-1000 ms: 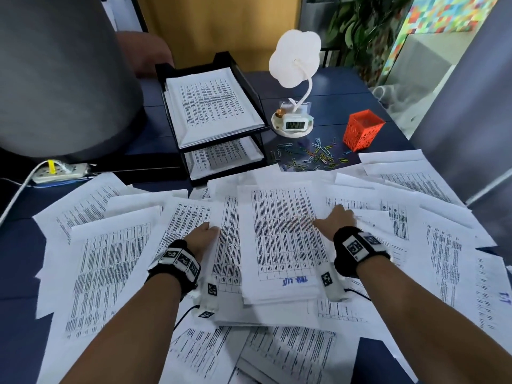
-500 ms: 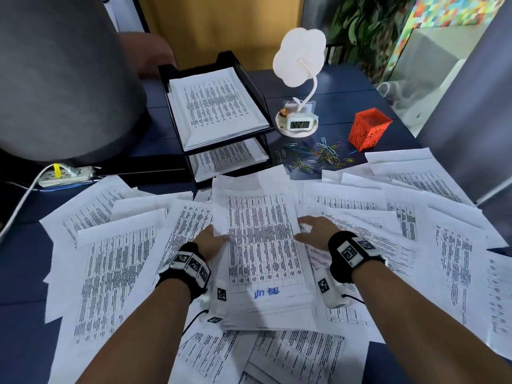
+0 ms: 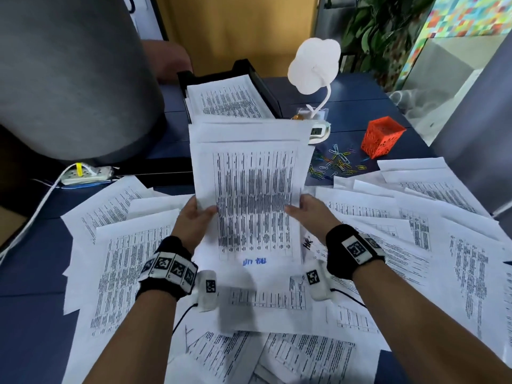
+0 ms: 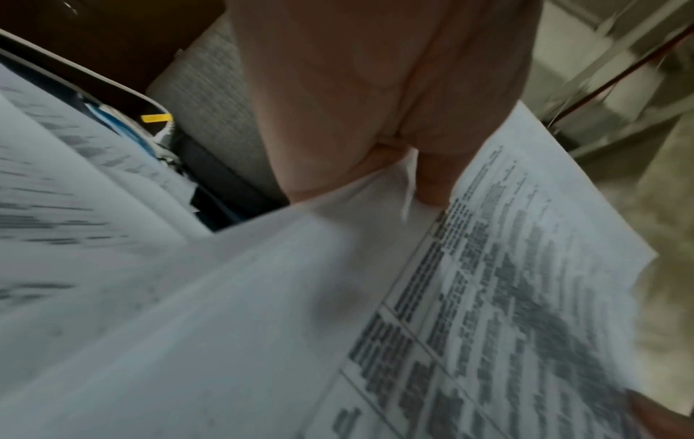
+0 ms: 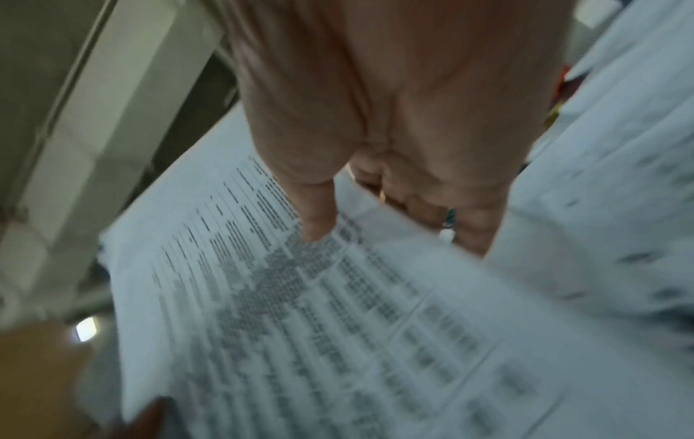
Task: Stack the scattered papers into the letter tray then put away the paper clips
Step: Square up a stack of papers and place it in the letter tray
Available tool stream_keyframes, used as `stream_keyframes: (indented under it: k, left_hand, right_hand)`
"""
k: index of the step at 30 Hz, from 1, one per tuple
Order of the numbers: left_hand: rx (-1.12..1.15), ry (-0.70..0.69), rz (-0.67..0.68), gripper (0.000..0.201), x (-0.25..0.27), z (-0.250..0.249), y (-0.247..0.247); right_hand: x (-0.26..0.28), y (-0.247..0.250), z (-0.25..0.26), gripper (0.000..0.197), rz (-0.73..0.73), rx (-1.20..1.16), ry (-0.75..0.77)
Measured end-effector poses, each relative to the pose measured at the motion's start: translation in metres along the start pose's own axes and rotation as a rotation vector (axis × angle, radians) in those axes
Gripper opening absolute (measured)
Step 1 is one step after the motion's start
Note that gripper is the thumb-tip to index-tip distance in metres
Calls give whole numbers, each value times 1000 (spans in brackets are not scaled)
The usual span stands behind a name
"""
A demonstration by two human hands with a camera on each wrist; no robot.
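I hold a stack of printed papers point(image 3: 249, 187) lifted off the desk, tilted up toward the black letter tray point(image 3: 263, 84). My left hand point(image 3: 198, 214) grips its left edge, thumb on top, as the left wrist view shows on the stack of papers point(image 4: 507, 282). My right hand point(image 3: 303, 210) grips the right edge, its thumb on the stack of papers point(image 5: 300, 312). The tray's top tier holds printed sheets point(image 3: 227, 99). Many scattered papers point(image 3: 415, 225) cover the desk. Coloured paper clips point(image 3: 336, 162) lie beside an orange mesh cup point(image 3: 382, 137).
A white cloud-shaped lamp with a small clock base point(image 3: 315, 79) stands right of the tray. A large grey cylinder point(image 3: 69, 79) fills the back left. A white power strip with cable point(image 3: 86, 174) lies at the left. The blue desk point(image 3: 27, 273) shows at the left front.
Both hands gathered the central sheets together into one stack, then gripped its sides and lifted it off the desk toward the tray.
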State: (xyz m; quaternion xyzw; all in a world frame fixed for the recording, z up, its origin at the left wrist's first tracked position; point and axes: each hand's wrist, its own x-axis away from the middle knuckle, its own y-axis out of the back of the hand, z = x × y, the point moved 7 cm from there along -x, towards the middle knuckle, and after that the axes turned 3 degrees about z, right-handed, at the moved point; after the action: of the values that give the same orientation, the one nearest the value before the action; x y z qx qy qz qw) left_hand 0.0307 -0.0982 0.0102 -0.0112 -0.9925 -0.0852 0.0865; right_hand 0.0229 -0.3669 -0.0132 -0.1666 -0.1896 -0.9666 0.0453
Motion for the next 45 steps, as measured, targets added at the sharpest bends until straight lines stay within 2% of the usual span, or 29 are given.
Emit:
stream_keyframes:
  k: [4,6,8,11,14,17,22,24,27,30,34,39,42,45]
  left_hand:
    - [72,-158,-168,22,10,-38,7]
    - [64,-232,-257,28,15,-53,9]
    - [70,-327,-305,24,22,-69,9]
    - [98,-353,-325,10,24,-70,15]
    - [148,-323,-281,8,22,-64,19]
    - [197,-277,-263,25,16,-60,23]
    - [439,-125,-198,8,2,-37,24]
    - [461,-65,-181,23,2,-33,18]
    - [425,-108,-177,13,-3,-36,13]
    - [386,-198,-191,22,-3,-48,13]
    - [355,-336,-206,23,-7,-69,20]
    - [346,-449,-164,23,-11,-98,17]
    - [360,-440,-163,23,-14,-97,15]
    - [346,-357,-156,25,-21,-75,14]
  right_hand:
    - [3,-3,42,37,-141,-257,129]
    - [11,-3,65,25,-217,-303,223]
    - [17,-3,82,18,-282,-330,306]
    - [24,-8,95,24,-310,-370,363]
    - [25,-11,94,31,-313,-394,346]
    - [24,-8,89,29,-325,-475,292]
    - [17,-16,82,17,-258,-562,184]
    - [18,-22,84,37,-254,-558,180]
    - [21,-21,91,33,-292,-535,219]
    - [21,-15,96,25,-337,-534,250]
    - [22,-14,106,41,-339,-525,270]
    - [19,-11,116,30,-336,-516,342]
    - [18,-13,112,31,-347,-482,342]
    - [12,-18,94,35,-366,-439,291]
